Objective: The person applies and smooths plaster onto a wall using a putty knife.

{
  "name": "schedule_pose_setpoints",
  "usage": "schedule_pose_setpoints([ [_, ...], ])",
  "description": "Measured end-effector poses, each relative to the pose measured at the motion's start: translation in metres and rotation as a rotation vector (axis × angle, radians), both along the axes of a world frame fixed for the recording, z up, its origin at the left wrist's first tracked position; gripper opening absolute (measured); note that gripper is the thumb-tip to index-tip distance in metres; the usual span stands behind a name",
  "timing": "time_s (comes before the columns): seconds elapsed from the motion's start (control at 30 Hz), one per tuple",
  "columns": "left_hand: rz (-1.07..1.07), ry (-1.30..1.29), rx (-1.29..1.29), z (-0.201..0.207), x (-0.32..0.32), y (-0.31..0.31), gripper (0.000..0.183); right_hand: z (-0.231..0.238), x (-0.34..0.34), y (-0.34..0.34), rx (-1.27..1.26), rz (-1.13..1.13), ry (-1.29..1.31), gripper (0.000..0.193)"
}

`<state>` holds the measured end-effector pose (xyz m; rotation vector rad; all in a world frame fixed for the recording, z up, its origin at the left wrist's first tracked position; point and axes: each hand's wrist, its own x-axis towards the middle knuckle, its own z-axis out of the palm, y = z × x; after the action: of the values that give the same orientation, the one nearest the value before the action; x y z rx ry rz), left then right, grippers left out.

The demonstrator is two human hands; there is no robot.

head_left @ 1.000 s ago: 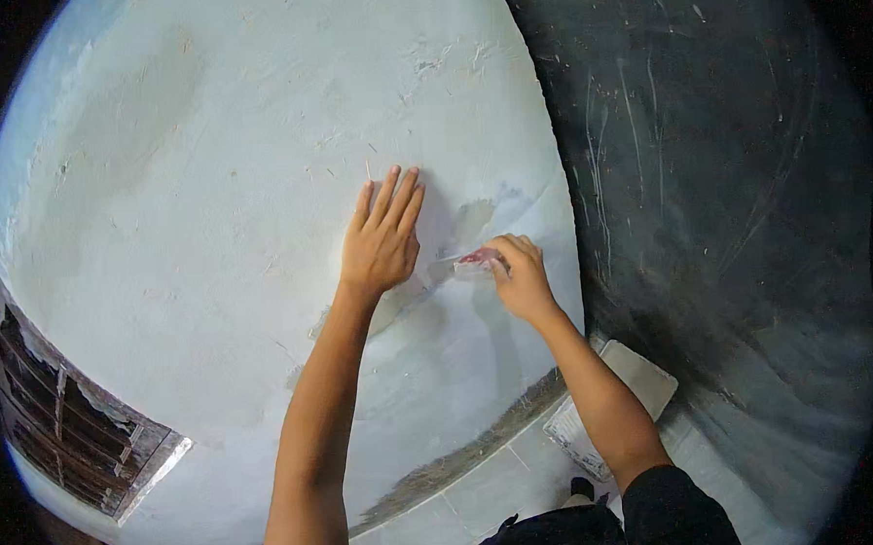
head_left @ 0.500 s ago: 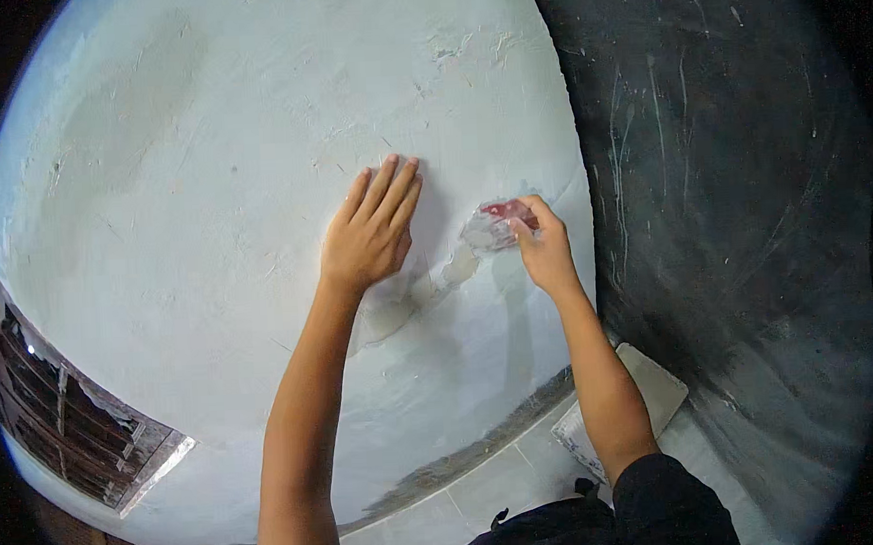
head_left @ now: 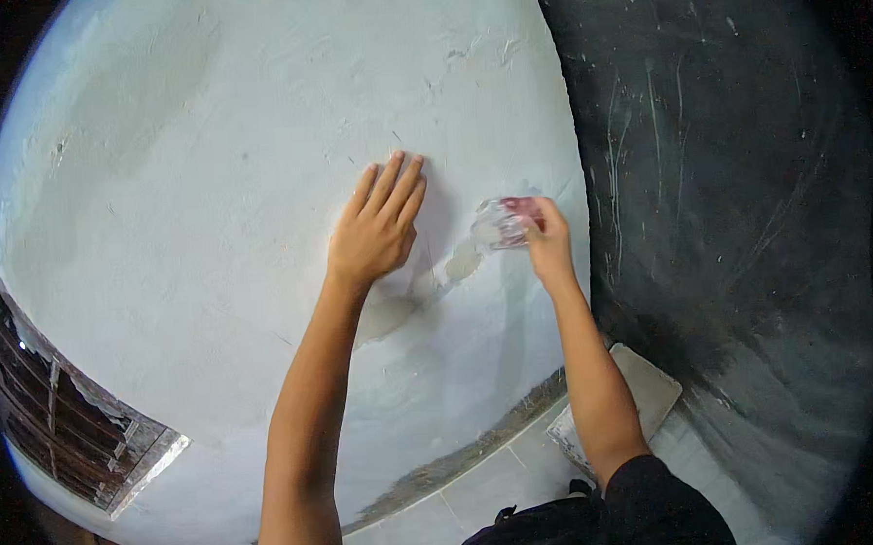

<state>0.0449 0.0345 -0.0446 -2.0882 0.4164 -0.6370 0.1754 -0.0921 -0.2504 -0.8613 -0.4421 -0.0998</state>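
Observation:
My left hand lies flat on the pale wall, fingers stretched out and slightly apart, holding nothing. To its right, my right hand pinches a small scraper between thumb and fingers. The scraper is flat, red at the gripped end and whitish and see-through at the other, blurred by motion. Its far end is against or very close to the wall; I cannot tell which. Below and left of it are a beige patch and a larger damp-looking grey patch.
A dark wall or sheet with pale streaks borders the right side. Below my right forearm, a light rectangular board with smeared edges rests by the tiled floor. A barred, dark opening sits at lower left.
My right hand and the scraper have shifted slightly right, uncovering more of the beige patch. My left hand stays flat on the wall, while the whole view has moved a little.

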Motion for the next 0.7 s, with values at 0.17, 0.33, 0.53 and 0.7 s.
schedule_pose_setpoints([
  [0.17, 0.009, 0.008, -0.003, 0.002, -0.003, 0.001, 0.054, -0.004, -0.02, 0.013, -0.171, 0.045, -0.202, 0.025],
  [0.33, 0.017, 0.014, 0.004, 0.001, -0.006, 0.003, 0.054, 0.012, -0.026, 0.004, -0.027, 0.083, 0.026, 0.027],
  [0.53, 0.004, 0.004, 0.023, 0.003, -0.001, 0.002, 0.053, -0.004, -0.008, 0.012, -0.017, 0.053, 0.027, 0.021],
  [0.7, -0.001, 0.014, 0.006, 0.004, -0.004, 0.007, 0.055, -0.008, -0.022, 0.002, -0.189, 0.161, -0.13, 0.021],
])
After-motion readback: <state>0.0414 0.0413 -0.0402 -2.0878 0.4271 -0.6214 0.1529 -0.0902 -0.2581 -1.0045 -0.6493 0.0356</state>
